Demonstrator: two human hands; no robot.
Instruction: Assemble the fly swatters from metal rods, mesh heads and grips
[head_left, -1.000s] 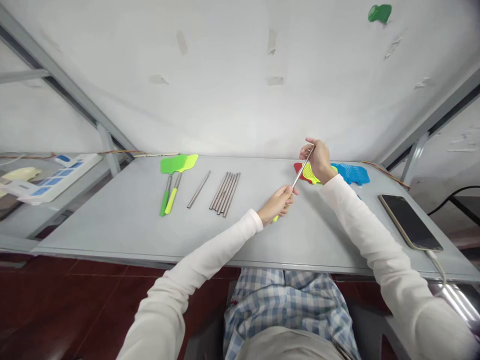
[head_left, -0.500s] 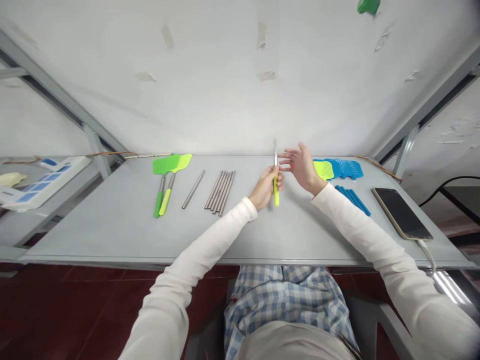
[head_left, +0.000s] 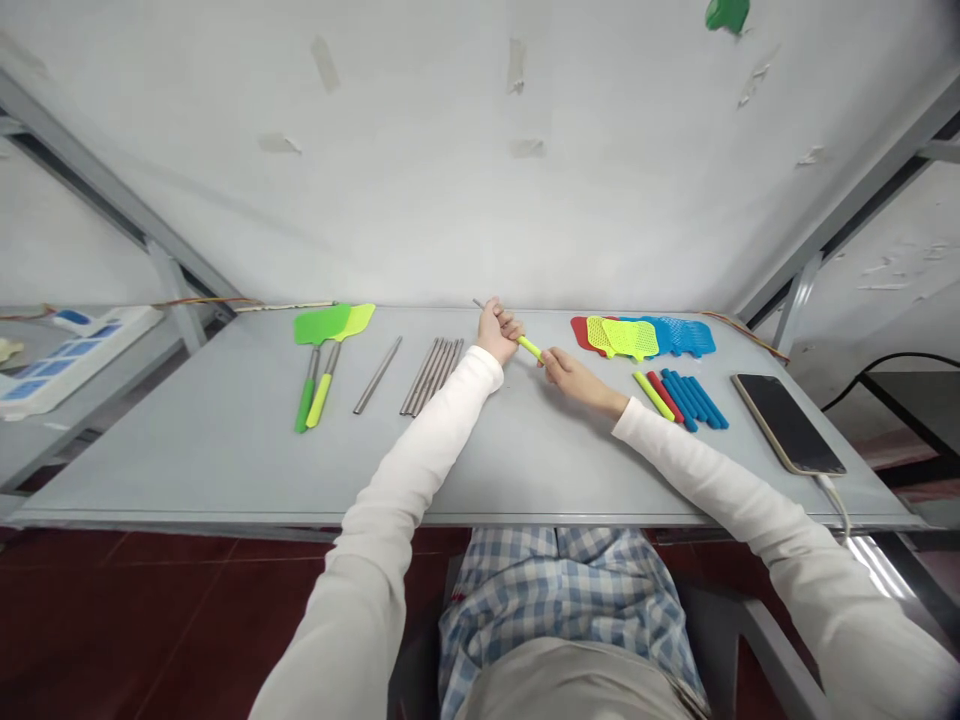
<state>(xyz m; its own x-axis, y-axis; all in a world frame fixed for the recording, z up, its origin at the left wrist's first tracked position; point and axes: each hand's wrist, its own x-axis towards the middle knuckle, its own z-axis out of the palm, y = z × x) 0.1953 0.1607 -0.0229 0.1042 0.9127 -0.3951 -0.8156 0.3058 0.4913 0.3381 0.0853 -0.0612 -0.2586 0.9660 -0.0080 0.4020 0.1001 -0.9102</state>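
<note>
My left hand (head_left: 500,332) is closed around a thin metal rod (head_left: 478,302), whose tip sticks out past the fingers towards the wall. A yellow-green handle (head_left: 529,347) extends from the near side of that fist, tilted down to the right. My right hand (head_left: 576,380) grips the handle's lower end. Where rod and handle meet is hidden in my left hand. To the left lie several loose metal rods (head_left: 430,378) side by side, and a single metal rod (head_left: 378,376). Right of my hands are perforated fly swatter heads (head_left: 630,338) in yellow, red and blue.
A green fly swatter (head_left: 321,326) and a yellow-green fly swatter (head_left: 318,402) lie at the left. Blue handles (head_left: 694,400), a red handle (head_left: 666,397) and a yellow handle (head_left: 654,396) lie at the right, near a phone (head_left: 787,422) with a cable. A power strip (head_left: 82,360) is far left.
The rod and handle have turned from upright to slanting up-left. My left hand has moved left and away from me. My right hand, open before, has come down and closed on the handle.
</note>
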